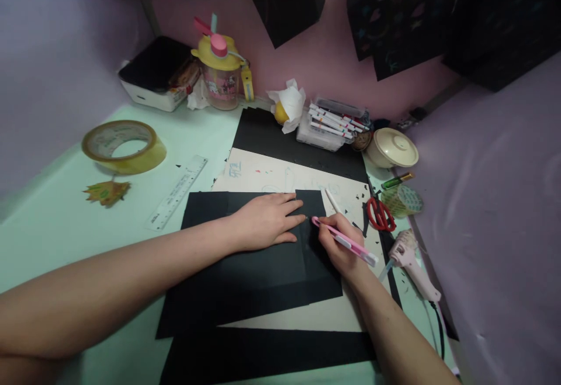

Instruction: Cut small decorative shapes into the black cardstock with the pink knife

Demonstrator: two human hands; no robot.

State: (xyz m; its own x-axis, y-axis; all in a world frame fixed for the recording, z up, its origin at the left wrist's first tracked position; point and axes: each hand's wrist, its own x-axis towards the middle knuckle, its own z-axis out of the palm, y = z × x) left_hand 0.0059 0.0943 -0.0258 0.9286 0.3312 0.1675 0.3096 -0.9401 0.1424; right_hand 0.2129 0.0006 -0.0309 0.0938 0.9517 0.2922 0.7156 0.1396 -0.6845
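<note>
Both hands (267, 220) (339, 243) rest on black paper (245, 274), right gripping cutter (344, 240).

Under my left hand (267, 220): black paper sheet (245, 280), mid-table. Clear tape roll (124, 146) near left edge; red-handled scissors (380, 214) right of my right hand (339, 243).

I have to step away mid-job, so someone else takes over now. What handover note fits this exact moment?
Left hand: flat, pressing down the black paper.
Right hand: gripping the pink craft knife, tip on the paper just beyond the left fingertips.
Paper lies on a beige board; red scissors and glue gun sit right.
Done: no finished cut visible.
Left: the cut itself, apparently.
</note>
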